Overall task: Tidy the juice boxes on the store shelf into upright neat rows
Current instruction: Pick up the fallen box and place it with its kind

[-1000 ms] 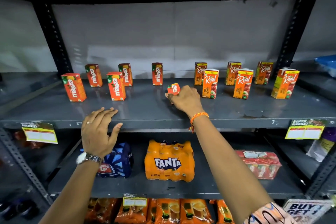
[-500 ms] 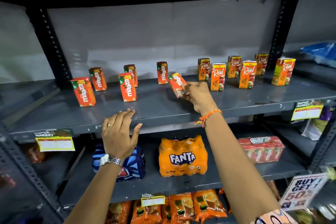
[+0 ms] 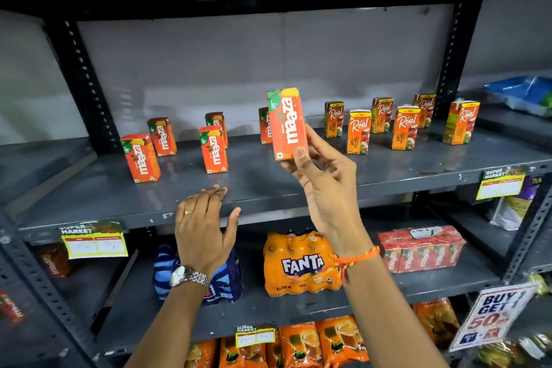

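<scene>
My right hand (image 3: 325,185) grips a red Maaza juice box (image 3: 287,123) by its lower end and holds it upright in the air above the grey shelf (image 3: 268,185). Behind it stands another Maaza box (image 3: 264,125), partly hidden. Several more Maaza boxes stand upright on the left, the nearest two being one (image 3: 140,157) and another (image 3: 213,149). Several orange Real juice boxes (image 3: 405,128) stand scattered on the right. My left hand (image 3: 204,227) hovers open at the shelf's front edge, holding nothing.
A lower shelf carries a Fanta bottle pack (image 3: 301,264), a blue pack (image 3: 221,275) and a red Maaza multipack (image 3: 422,248). Price tags (image 3: 94,240) hang on the shelf edge. Black uprights (image 3: 80,75) frame the bay. A promo sign (image 3: 493,317) stands at lower right.
My right hand has lifted the Maaza box off the shelf and turned it from tilted to upright, closer to the camera. My left hand stayed near the shelf edge.
</scene>
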